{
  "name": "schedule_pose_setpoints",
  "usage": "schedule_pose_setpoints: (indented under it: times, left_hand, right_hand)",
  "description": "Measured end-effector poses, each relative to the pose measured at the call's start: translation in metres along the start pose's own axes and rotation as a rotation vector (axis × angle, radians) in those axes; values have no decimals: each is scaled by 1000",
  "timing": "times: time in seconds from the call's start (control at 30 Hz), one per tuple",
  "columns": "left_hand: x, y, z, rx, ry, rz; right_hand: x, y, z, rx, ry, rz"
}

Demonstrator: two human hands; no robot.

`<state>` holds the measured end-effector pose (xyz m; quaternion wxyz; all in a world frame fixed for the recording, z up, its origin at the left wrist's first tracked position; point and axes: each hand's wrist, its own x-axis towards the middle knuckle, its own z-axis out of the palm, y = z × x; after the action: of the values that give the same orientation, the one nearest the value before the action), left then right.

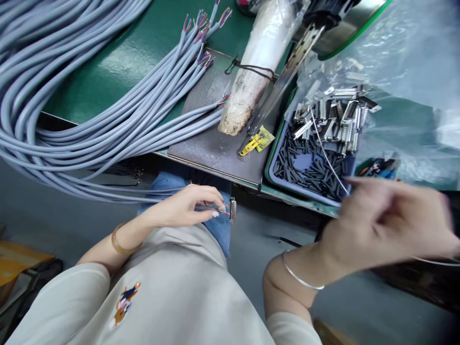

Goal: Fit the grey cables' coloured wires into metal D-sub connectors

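Points D-sub connector (233,210) rightward, with long axis up-down in view. Pinches its wires (223,211) in left hand (190,203); grips thin pale wire (325,155) in blurred right hand (388,225), well apart.

A cable-assembly workshop is shown by the thick bundle of round grey cables (143,115), their ends stripped to thin coloured wires (204,58), laid across a glossy green worktop (118,57). Short black tube-like pieces (323,179) are heaped in a blue-grey plastic tray (305,192), and silver metal multi-pin connectors (347,117) are piled at its far end.
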<state>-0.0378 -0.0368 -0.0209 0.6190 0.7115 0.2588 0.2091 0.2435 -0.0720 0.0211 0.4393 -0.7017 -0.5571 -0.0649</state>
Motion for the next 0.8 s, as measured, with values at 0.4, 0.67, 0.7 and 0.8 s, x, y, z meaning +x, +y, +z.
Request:
schedule_pose_setpoints:
  times: [0.4, 0.67, 0.7, 0.8]
  left_hand:
    - [8, 64, -11, -511, -67, 135]
    - [26, 19, 10, -758, 504, -139]
    - [27, 17, 11, -734, 521, -158]
    - [27, 20, 14, -640, 539, -178]
  right_hand:
    - [63, 32, 48, -350, -430, 187]
    - [20, 7, 16, -135, -93, 82]
    - [12, -3, 13, -10, -29, 78]
    - [-12, -36, 9, 341, -148, 126]
